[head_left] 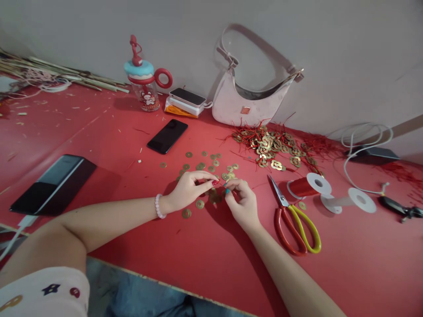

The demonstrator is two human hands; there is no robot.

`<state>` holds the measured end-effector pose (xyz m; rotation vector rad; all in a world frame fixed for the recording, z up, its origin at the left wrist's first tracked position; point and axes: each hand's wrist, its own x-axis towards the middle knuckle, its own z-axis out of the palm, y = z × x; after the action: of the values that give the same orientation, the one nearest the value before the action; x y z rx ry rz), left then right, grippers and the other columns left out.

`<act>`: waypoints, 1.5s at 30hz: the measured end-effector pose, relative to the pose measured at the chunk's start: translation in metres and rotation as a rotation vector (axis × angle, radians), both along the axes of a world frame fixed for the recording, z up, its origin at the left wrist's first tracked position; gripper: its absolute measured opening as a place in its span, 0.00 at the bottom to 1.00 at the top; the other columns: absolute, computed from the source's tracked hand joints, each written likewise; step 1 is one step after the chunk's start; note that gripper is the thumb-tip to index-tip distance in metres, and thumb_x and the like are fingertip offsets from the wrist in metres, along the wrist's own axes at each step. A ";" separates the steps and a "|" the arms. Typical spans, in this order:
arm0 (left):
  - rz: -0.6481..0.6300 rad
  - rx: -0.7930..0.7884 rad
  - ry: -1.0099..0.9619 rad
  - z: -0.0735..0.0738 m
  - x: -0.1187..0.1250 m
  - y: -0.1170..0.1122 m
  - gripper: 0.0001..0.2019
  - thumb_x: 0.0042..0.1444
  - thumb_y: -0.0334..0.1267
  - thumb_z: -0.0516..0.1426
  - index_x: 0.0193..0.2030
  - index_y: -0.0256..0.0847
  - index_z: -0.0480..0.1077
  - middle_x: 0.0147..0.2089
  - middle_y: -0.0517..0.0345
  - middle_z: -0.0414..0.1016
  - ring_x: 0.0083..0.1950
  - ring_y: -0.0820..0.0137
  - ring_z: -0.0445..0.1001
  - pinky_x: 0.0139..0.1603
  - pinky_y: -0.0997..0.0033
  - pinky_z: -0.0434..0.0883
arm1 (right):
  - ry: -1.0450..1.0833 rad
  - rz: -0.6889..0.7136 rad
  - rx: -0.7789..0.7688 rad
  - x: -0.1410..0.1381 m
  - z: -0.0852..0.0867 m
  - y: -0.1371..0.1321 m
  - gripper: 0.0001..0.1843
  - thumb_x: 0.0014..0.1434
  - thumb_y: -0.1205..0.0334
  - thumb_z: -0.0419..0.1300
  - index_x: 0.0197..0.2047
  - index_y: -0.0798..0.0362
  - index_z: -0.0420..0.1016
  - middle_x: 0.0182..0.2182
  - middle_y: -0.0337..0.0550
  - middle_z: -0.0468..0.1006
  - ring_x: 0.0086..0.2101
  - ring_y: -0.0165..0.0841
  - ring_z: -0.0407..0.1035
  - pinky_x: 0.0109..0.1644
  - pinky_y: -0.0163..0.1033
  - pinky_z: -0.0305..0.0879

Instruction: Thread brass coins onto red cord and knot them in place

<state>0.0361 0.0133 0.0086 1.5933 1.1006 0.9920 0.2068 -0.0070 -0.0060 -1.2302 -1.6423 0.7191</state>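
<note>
My left hand [190,190], with a pink bead bracelet on its wrist, pinches its fingertips together over a scatter of brass coins [211,164] on the red table [198,259]. My right hand [243,201] meets it fingertip to fingertip, also pinched. Between the two hands a thin red thread seems to run, with a coin or two under the fingers; what exactly each hand holds is too small to name. Red-and-yellow scissors [294,220] lie just right of my right hand.
A red thread spool [309,186] and a bare white spool [350,200] lie to the right. A heap of threaded coins [274,147] sits below a pale handbag [251,99]. Phones [167,135], a dark box [54,182], a cartoon cup [145,86], white cable [360,145].
</note>
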 end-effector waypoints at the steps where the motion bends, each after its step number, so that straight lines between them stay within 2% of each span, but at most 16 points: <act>1: -0.001 -0.002 0.001 0.000 0.000 0.000 0.09 0.54 0.40 0.56 0.35 0.37 0.75 0.37 0.54 0.77 0.37 0.71 0.74 0.37 0.73 0.71 | -0.010 -0.002 0.003 0.000 0.000 0.000 0.08 0.50 0.72 0.53 0.32 0.51 0.67 0.23 0.35 0.69 0.26 0.27 0.65 0.31 0.34 0.64; 10: -0.015 0.038 -0.020 -0.001 0.000 0.000 0.08 0.54 0.37 0.56 0.36 0.37 0.75 0.39 0.53 0.77 0.40 0.70 0.74 0.41 0.72 0.71 | -0.025 0.092 0.053 0.002 0.003 0.001 0.05 0.55 0.69 0.54 0.35 0.51 0.69 0.29 0.39 0.71 0.31 0.29 0.67 0.37 0.37 0.65; 17: -0.082 0.099 -0.030 -0.004 0.000 0.000 0.06 0.54 0.33 0.56 0.36 0.37 0.75 0.39 0.53 0.77 0.43 0.70 0.74 0.47 0.70 0.70 | -0.065 0.000 0.115 0.002 0.002 0.003 0.02 0.54 0.66 0.58 0.33 0.50 0.71 0.36 0.42 0.69 0.41 0.34 0.65 0.47 0.45 0.62; 25: -0.124 0.130 -0.017 -0.006 0.000 0.002 0.06 0.55 0.32 0.55 0.36 0.39 0.74 0.44 0.53 0.74 0.46 0.70 0.72 0.49 0.68 0.69 | -0.002 0.081 0.104 0.002 -0.001 0.003 0.05 0.57 0.67 0.56 0.37 0.49 0.70 0.36 0.41 0.71 0.40 0.31 0.67 0.46 0.41 0.65; 30: -0.133 0.169 0.023 -0.007 -0.001 0.002 0.07 0.56 0.33 0.55 0.37 0.39 0.74 0.46 0.53 0.70 0.48 0.71 0.70 0.50 0.68 0.68 | -0.013 0.047 0.107 0.003 0.000 0.004 0.04 0.57 0.67 0.56 0.34 0.50 0.70 0.35 0.40 0.71 0.39 0.31 0.67 0.45 0.40 0.65; 35: -0.153 0.130 0.024 -0.006 0.001 0.001 0.06 0.56 0.34 0.54 0.36 0.37 0.73 0.40 0.53 0.74 0.43 0.71 0.72 0.46 0.69 0.69 | -0.026 0.051 0.083 0.003 -0.002 0.003 0.03 0.59 0.66 0.53 0.34 0.50 0.67 0.32 0.40 0.71 0.36 0.30 0.66 0.41 0.38 0.65; 40: -0.175 0.120 0.049 -0.004 0.002 0.001 0.06 0.55 0.33 0.54 0.36 0.37 0.73 0.39 0.53 0.75 0.43 0.70 0.72 0.46 0.69 0.69 | -0.050 0.039 0.090 0.003 -0.001 0.001 0.04 0.59 0.67 0.52 0.34 0.51 0.66 0.31 0.39 0.69 0.33 0.29 0.65 0.38 0.37 0.64; 45: -0.215 0.148 0.065 -0.003 0.001 0.000 0.06 0.55 0.33 0.55 0.36 0.37 0.74 0.40 0.53 0.73 0.41 0.71 0.71 0.44 0.70 0.69 | -0.058 -0.061 0.092 0.005 -0.003 0.003 0.03 0.59 0.66 0.52 0.34 0.51 0.66 0.30 0.38 0.69 0.33 0.29 0.64 0.39 0.37 0.62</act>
<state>0.0369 0.0132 0.0055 1.8327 0.8931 0.8998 0.2119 -0.0045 -0.0094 -1.2400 -1.6585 0.5693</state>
